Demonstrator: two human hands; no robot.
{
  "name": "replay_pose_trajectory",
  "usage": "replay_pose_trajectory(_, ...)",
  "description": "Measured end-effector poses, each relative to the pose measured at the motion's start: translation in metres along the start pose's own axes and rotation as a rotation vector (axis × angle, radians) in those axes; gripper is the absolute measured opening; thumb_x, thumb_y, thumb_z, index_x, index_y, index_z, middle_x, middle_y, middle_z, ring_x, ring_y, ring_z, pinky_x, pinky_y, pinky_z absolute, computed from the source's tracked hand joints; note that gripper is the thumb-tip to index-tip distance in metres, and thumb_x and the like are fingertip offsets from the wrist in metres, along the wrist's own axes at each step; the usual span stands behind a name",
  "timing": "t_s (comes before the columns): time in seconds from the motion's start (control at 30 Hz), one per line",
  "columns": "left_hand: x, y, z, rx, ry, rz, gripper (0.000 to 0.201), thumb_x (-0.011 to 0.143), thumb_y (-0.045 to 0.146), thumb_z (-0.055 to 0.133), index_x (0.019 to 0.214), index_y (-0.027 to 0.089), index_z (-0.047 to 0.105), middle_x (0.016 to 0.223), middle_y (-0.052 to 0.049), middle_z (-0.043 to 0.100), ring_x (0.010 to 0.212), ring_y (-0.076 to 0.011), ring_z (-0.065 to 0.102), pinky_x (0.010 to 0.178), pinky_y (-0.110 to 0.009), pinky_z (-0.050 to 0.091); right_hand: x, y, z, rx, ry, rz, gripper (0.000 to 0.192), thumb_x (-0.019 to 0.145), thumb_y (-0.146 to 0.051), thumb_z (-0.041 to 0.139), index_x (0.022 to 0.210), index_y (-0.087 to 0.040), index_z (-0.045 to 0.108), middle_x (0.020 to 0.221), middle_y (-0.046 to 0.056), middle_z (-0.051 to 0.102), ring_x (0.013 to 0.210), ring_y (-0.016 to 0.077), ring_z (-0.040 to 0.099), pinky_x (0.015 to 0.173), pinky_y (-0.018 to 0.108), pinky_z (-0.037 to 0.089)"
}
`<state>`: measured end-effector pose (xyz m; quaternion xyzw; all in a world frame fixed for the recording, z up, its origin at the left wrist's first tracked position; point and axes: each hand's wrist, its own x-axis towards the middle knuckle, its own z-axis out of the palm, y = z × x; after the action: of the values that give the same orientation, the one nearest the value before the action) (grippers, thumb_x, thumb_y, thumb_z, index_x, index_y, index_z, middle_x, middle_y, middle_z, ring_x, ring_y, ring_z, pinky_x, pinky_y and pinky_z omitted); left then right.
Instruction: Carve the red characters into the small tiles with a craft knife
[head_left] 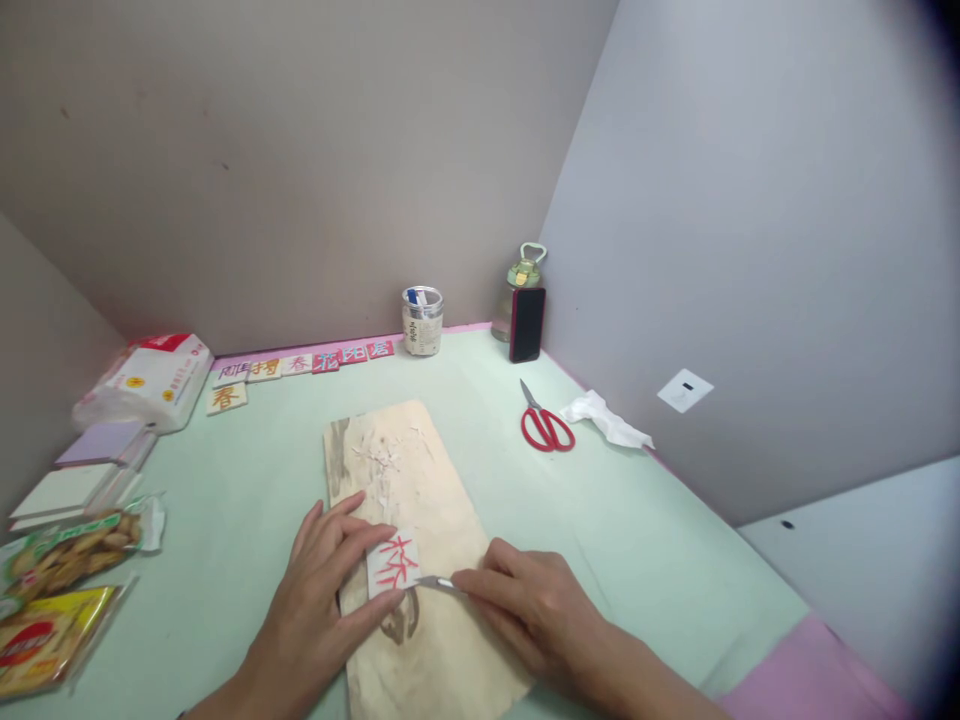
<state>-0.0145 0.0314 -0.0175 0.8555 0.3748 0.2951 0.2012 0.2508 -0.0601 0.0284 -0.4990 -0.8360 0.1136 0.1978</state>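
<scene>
Left grip (322, 580): clamped on tile (379, 577)
Right grip (536, 605): closed around knife (440, 582)
Red character (397, 562): cutting seemingly unfinished
Lettered tiles (298, 365): beyond grips, apparently done

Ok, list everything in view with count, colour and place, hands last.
Board: one, pale wood, centre
White tile: one, red-marked, on board
Knife: one, silvery, in right hand
Shavings: many, pale, board's far part
Lettered tiles: seven, mixed colours, far left
Tissue pack: one, white and red, left
Blocks: several, purple and white, left
Packets: two, green and yellow, near left
Jar: one, clear, back wall
Bottle: one, green, far corner
Phone: one, black and red, before bottle
Scissors: one, red-handled, right of board
Crumpled tissue: one, white, right edge
Wall plate: one, white, right wall
Table cover: one, pale green, beneath everything
Left hand: one, at white tile
Right hand: one, right of tile
</scene>
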Motion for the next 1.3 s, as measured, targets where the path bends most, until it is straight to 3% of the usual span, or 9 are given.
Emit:
replay_pose_trajectory(0.3, -0.002, -0.001, 0.004, 0.002, 0.009, 0.017, 0.039, 0.088, 0.043, 0.069, 0.124, 0.033, 0.058, 0.111, -0.003, 0.063, 0.138, -0.0336, 0.043, 0.120, -0.065, 0.017, 0.001, -0.005, 0.007, -0.082, 0.037, -0.029, 0.030, 0.105, -0.022, 0.035, 0.113, -0.022, 0.064, 0.081, 0.002, 0.060, 0.058, 0.0137, 0.053, 0.054, 0.027, 0.032)
replay_pose_trajectory(0.73, -0.001, 0.003, 0.004, -0.003, 0.041, 0.027, 0.036, 0.089, 0.040, 0.069, 0.121, 0.033, 0.056, 0.107, -0.003, 0.061, 0.134, -0.0341, 0.047, 0.116, -0.067, 0.024, 0.001, -0.012, 0.015, -0.181, 0.227, -0.033, 0.030, 0.105, -0.020, 0.033, 0.113, -0.022, 0.062, 0.074, 0.000, 0.061, 0.049, 0.0131, 0.048, 0.049, 0.027, 0.031)
replay_pose_trajectory(1.3, -0.003, 0.006, 0.011, 0.036, 0.103, -0.001, 0.032, 0.088, 0.042, 0.068, 0.115, 0.029, 0.056, 0.121, -0.006, 0.061, 0.133, -0.0338, 0.049, 0.115, -0.064, 0.031, 0.001, -0.016, 0.028, -0.281, 0.288, 0.010, 0.024, 0.100, -0.015, 0.042, 0.104, -0.020, 0.065, 0.071, 0.000, 0.059, 0.048, 0.0139, 0.048, 0.048, 0.027, 0.030)
